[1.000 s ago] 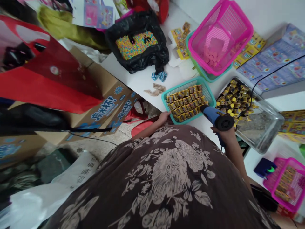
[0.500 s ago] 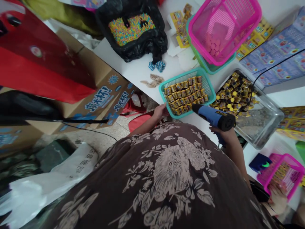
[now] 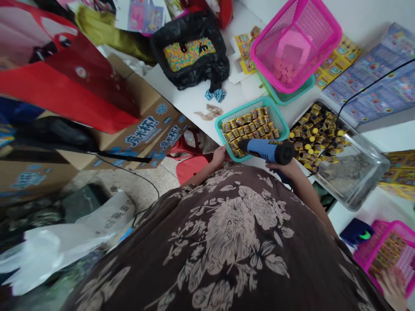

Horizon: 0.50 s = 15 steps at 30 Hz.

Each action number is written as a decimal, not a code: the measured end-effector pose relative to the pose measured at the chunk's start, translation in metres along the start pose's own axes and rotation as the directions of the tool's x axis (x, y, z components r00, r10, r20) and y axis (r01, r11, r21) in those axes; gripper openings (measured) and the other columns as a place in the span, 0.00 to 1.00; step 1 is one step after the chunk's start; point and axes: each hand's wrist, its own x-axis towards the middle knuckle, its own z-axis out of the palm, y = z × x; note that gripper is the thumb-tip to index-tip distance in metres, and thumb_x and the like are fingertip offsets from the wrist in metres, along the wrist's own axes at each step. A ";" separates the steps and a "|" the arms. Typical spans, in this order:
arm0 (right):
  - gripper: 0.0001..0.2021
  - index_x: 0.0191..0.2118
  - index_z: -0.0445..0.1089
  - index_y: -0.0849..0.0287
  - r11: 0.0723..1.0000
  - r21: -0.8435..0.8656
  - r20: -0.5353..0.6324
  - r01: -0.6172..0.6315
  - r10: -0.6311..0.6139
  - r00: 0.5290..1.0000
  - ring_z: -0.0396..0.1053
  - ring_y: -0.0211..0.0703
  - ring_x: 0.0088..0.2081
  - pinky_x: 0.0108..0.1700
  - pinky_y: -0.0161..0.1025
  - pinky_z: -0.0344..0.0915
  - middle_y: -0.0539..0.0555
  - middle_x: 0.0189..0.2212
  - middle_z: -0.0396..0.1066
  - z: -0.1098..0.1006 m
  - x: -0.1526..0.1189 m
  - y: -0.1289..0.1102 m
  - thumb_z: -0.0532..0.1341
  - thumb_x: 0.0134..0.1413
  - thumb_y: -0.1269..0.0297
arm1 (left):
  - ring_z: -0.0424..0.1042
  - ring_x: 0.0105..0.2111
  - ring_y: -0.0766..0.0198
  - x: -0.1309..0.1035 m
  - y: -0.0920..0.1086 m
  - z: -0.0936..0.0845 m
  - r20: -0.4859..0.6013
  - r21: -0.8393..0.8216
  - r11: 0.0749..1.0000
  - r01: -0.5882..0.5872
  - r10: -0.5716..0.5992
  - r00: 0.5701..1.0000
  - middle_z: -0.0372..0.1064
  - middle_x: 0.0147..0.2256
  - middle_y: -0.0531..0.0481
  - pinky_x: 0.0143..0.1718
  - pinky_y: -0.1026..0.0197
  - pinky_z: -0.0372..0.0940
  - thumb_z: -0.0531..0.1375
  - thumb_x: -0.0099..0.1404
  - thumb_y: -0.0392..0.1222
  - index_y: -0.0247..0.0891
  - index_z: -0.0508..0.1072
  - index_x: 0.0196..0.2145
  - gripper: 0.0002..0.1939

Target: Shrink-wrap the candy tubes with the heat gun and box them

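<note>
My right hand [image 3: 282,168] is wrapped round the handle of a blue heat gun [image 3: 263,149] with a black nozzle and rear cap. Its nozzle points left, over the near part of a teal plastic basket [image 3: 284,126]. Rows of small yellow-labelled jars [image 3: 252,122] lie in that basket, some hidden behind the gun. At the basket's near left corner, my left hand [image 3: 218,157] grips the rim; its fingertips are partly hidden.
Right of the basket, a clear tray [image 3: 366,172] holds more loose jars. Stacked pink baskets [image 3: 337,34], a black-lined bin [image 3: 223,56] of colourful beads and a crumpled glove [image 3: 210,112] lie behind. A co-worker's hand [image 3: 392,283] is at another pink basket [image 3: 359,259].
The heat gun has moved left in my right hand, its nozzle now farther over the jars. My left hand stays at the basket corner. The co-worker's hand has shifted, and the view has turned slightly.
</note>
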 end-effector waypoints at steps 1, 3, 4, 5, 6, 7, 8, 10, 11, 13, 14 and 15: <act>0.18 0.21 0.68 0.55 1.000 0.011 0.003 0.003 -0.003 1.000 0.72 0.44 0.22 0.25 0.40 0.72 0.52 0.20 0.74 0.003 0.008 -0.006 0.78 0.25 0.60 | 0.72 0.21 0.60 -0.001 -0.003 0.003 -0.002 -0.010 1.000 0.004 -0.004 1.000 0.69 0.21 0.54 0.27 0.59 0.72 0.55 0.78 0.50 0.41 0.70 0.38 0.14; 0.17 0.22 0.69 0.56 0.999 0.030 -0.072 0.041 -0.039 0.997 0.70 0.42 0.21 0.24 0.39 0.70 0.50 0.19 0.71 0.007 0.024 -0.018 0.77 0.26 0.60 | 0.72 0.21 0.61 -0.003 -0.007 0.007 -0.011 -0.033 0.999 0.009 -0.010 1.000 0.68 0.20 0.54 0.26 0.60 0.71 0.54 0.79 0.52 0.41 0.70 0.38 0.15; 0.17 0.24 0.69 0.56 0.997 0.034 -0.122 0.063 -0.059 0.991 0.70 0.42 0.21 0.24 0.39 0.70 0.49 0.18 0.70 0.008 0.032 -0.025 0.77 0.27 0.60 | 0.71 0.20 0.62 -0.003 -0.008 0.008 -0.015 -0.045 0.999 0.010 -0.010 1.000 0.67 0.20 0.55 0.26 0.61 0.70 0.55 0.79 0.53 0.41 0.70 0.37 0.15; 0.17 0.25 0.69 0.56 0.996 0.032 -0.164 0.083 -0.076 0.983 0.70 0.43 0.22 0.24 0.39 0.70 0.48 0.18 0.70 0.009 0.038 -0.030 0.77 0.27 0.60 | 0.71 0.20 0.62 -0.002 -0.009 0.008 -0.018 -0.057 0.998 0.009 -0.010 1.000 0.67 0.21 0.55 0.26 0.61 0.69 0.56 0.78 0.54 0.41 0.69 0.36 0.16; 0.17 0.26 0.69 0.55 0.995 0.020 -0.191 0.099 -0.093 0.977 0.70 0.43 0.22 0.24 0.39 0.70 0.47 0.18 0.69 0.010 0.045 -0.036 0.76 0.28 0.61 | 0.70 0.20 0.62 -0.002 -0.010 0.007 -0.018 -0.070 0.998 0.007 -0.008 1.000 0.67 0.21 0.55 0.26 0.61 0.69 0.58 0.78 0.56 0.41 0.69 0.36 0.17; 0.17 0.26 0.69 0.55 0.994 -0.001 -0.193 0.108 -0.107 0.975 0.70 0.43 0.22 0.24 0.40 0.70 0.48 0.18 0.69 0.011 0.050 -0.040 0.76 0.29 0.62 | 0.70 0.20 0.63 -0.002 -0.010 0.006 -0.014 -0.081 0.997 0.004 -0.005 1.000 0.67 0.21 0.55 0.25 0.61 0.68 0.59 0.77 0.57 0.41 0.69 0.35 0.18; 0.16 0.25 0.69 0.55 0.993 -0.028 -0.170 0.114 -0.117 0.979 0.69 0.44 0.22 0.24 0.40 0.70 0.48 0.18 0.68 0.013 0.055 -0.044 0.76 0.30 0.63 | 0.70 0.19 0.63 -0.002 -0.010 0.005 -0.010 -0.092 0.996 0.001 -0.002 1.000 0.67 0.21 0.55 0.25 0.61 0.67 0.61 0.76 0.58 0.40 0.68 0.34 0.19; 0.15 0.23 0.69 0.56 0.991 -0.067 -0.073 0.118 -0.122 0.990 0.69 0.44 0.22 0.25 0.41 0.70 0.49 0.18 0.68 0.017 0.063 -0.051 0.76 0.31 0.65 | 0.69 0.19 0.64 -0.003 -0.010 0.001 0.001 -0.109 0.994 -0.005 0.005 1.000 0.69 0.21 0.53 0.25 0.62 0.66 0.63 0.74 0.59 0.40 0.68 0.32 0.21; 0.14 0.23 0.69 0.56 0.990 -0.069 -0.022 0.119 -0.121 0.992 0.69 0.44 0.22 0.26 0.42 0.71 0.50 0.18 0.68 0.019 0.067 -0.053 0.76 0.31 0.65 | 0.69 0.19 0.64 -0.003 -0.010 -0.001 0.006 -0.117 0.993 -0.007 0.008 1.000 0.69 0.22 0.53 0.25 0.62 0.66 0.65 0.73 0.59 0.40 0.67 0.31 0.22; 0.14 0.24 0.71 0.56 0.990 -0.050 0.025 0.129 -0.128 0.991 0.70 0.46 0.23 0.27 0.44 0.72 0.50 0.18 0.69 0.026 0.075 -0.057 0.76 0.31 0.64 | 0.69 0.20 0.65 -0.004 -0.009 -0.004 0.017 -0.127 0.992 -0.008 0.010 1.000 0.69 0.21 0.52 0.25 0.63 0.66 0.66 0.72 0.59 0.39 0.67 0.29 0.23; 0.13 0.25 0.71 0.56 0.988 -0.043 0.007 0.148 -0.148 0.989 0.71 0.47 0.25 0.29 0.44 0.73 0.50 0.19 0.70 0.030 0.079 -0.059 0.75 0.32 0.64 | 0.69 0.20 0.65 -0.004 -0.009 -0.005 0.022 -0.130 0.992 -0.006 0.009 1.000 0.69 0.21 0.52 0.25 0.63 0.66 0.67 0.72 0.58 0.39 0.67 0.29 0.24; 0.13 0.26 0.72 0.56 0.983 -0.050 -0.032 0.174 -0.176 0.984 0.72 0.47 0.26 0.31 0.44 0.74 0.49 0.20 0.70 0.034 0.082 -0.061 0.75 0.32 0.65 | 0.70 0.20 0.65 -0.004 -0.009 -0.006 0.028 -0.132 0.991 -0.004 0.008 1.000 0.69 0.21 0.52 0.25 0.63 0.66 0.67 0.72 0.58 0.39 0.67 0.28 0.24</act>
